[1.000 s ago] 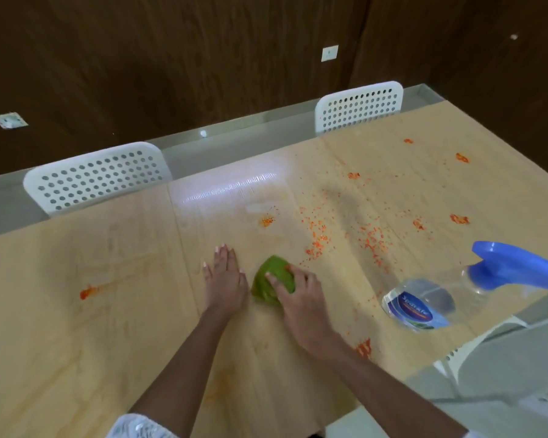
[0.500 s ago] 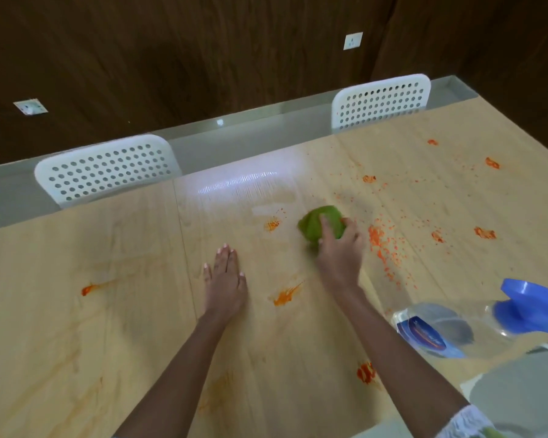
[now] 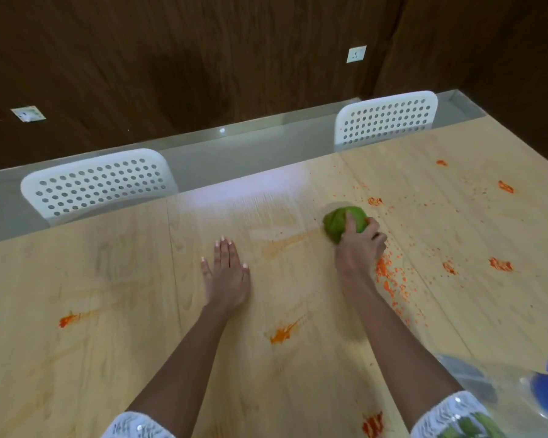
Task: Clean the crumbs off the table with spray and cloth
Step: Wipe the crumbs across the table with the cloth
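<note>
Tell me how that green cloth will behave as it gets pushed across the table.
The bunched green cloth looks soft and floppy, wadded under the right hand, so it probably deforms rather than slides rigidly. It likely smears damp residue, judging by orange streaks on the wooden table.

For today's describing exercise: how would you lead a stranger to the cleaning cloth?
Start at the wooden table with two white chairs behind. Right of centre, the right hand grips a bunched cloth. It is the only green thing among orange crumbs.
</note>
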